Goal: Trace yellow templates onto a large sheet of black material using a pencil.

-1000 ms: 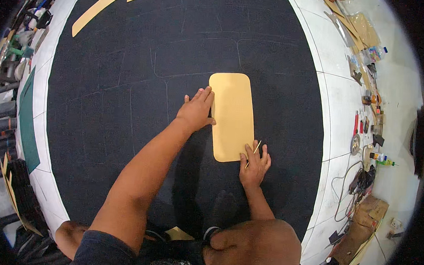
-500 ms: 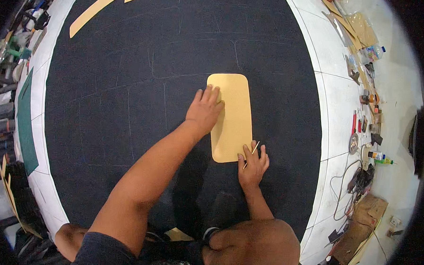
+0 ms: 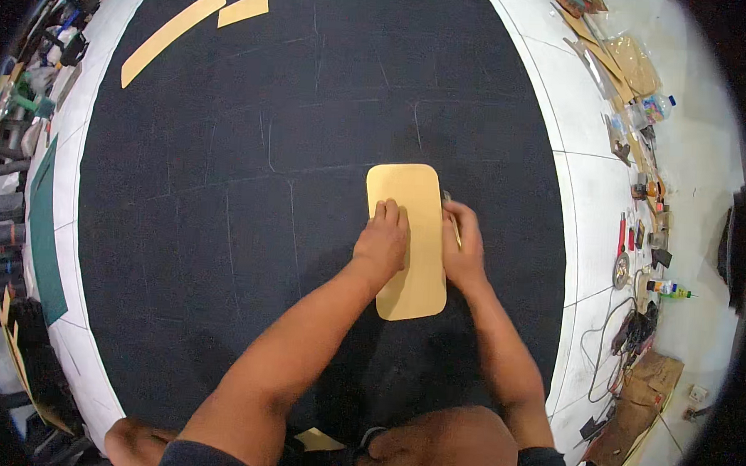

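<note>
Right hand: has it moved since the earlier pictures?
Yes: judged against the yellow panel, the right hand has moved away from the person, from the panel's lower right corner up along its right edge.

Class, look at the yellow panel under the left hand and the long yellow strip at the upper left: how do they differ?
The panel is a broad rectangle with rounded corners; the strip is much narrower.
The panel stands nearly upright in the picture, while the strip slants.
The left hand rests on the panel; no hand touches the strip.
Both are yellow and lie on the dark cloth.
</note>
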Demonstrator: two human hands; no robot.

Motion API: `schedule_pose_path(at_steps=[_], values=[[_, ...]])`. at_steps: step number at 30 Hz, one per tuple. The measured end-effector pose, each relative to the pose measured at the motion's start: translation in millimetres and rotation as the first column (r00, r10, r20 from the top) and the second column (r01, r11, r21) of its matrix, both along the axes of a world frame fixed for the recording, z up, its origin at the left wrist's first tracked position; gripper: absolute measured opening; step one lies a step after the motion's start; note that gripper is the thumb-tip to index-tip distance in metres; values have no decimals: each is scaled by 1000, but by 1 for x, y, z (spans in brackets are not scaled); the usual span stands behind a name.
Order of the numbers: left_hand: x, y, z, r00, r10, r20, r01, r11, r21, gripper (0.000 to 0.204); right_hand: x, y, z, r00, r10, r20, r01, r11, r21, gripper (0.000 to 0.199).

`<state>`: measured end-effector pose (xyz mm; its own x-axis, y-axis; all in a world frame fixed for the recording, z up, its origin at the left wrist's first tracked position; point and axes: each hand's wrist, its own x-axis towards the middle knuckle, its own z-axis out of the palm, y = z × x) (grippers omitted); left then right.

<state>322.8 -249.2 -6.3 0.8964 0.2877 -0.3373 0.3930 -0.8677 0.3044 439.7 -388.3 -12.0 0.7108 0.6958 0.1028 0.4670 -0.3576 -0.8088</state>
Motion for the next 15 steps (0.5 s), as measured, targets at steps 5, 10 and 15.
schedule_pose_path(at_steps=[5, 10, 15], values=[[-1, -9, -32, 997, 18, 74, -27, 992, 121, 96, 21, 88, 0, 927, 232, -295, -247, 969, -14, 28], [8, -5, -23, 996, 87, -10, -87, 996, 14, 84, 15, 121, -7, 900, 331, -284, -349, 937, -14, 29], [3, 0, -23, 1000, 4, 27, -6, 996, 90, 61, 18, 132, -6, 891, 422, -169, -450, 872, -194, 27]])
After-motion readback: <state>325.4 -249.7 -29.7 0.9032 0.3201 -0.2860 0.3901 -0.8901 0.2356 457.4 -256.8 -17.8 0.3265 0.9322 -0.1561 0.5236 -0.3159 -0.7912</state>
